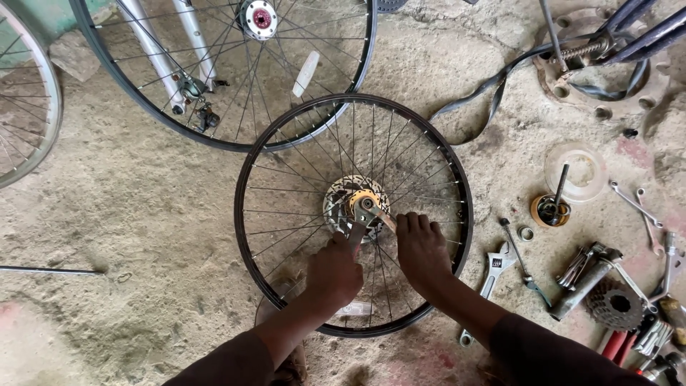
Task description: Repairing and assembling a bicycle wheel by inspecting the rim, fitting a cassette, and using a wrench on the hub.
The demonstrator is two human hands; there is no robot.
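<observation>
A bare black bicycle wheel [246, 171] lies flat on the concrete floor, its hub [357, 204] and silver disc rotor at the centre. My left hand [334, 271] grips the handle of a flat wrench [359, 227] whose head sits on the hub nut. Over the spokes just right of the hub rests my right hand [423, 246], its fingers closed on a second thin wrench [384, 217] that reaches the same nut. Both forearms come in from the bottom edge.
A fitted bicycle wheel [143, 100] with fork stands behind, another rim [43, 129] at far left. To the right lie an adjustable spanner [493, 268], a screwdriver [520, 261], small spanners [636, 207], a sprocket cluster [616, 304], a clear plastic disc [575, 171] and an inner tube [486, 89].
</observation>
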